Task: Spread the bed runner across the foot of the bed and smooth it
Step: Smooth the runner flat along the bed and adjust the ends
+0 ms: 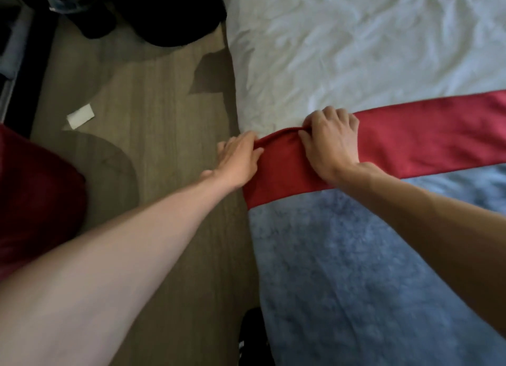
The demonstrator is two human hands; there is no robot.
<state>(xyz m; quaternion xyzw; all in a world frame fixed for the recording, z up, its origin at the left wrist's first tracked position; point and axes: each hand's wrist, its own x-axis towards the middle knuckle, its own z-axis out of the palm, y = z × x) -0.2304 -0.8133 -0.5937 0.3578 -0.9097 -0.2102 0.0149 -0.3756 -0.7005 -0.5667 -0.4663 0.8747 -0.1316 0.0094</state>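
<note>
A red bed runner lies as a band across the bed, over a white sheet above it and a blue blanket below it. Its left end hangs over the bed's side edge. My right hand lies on the runner near that edge, fingers curled and bunching a fold of the cloth at its upper edge. My left hand is at the bed's side, fingers fairly straight, touching the runner's folded end where it drops over the edge.
A wooden floor runs along the bed's left side. A white scrap of paper lies on it. Dark bags or shoes sit at the top. A red cloth thing is at the far left. A dark shoe is by the bed.
</note>
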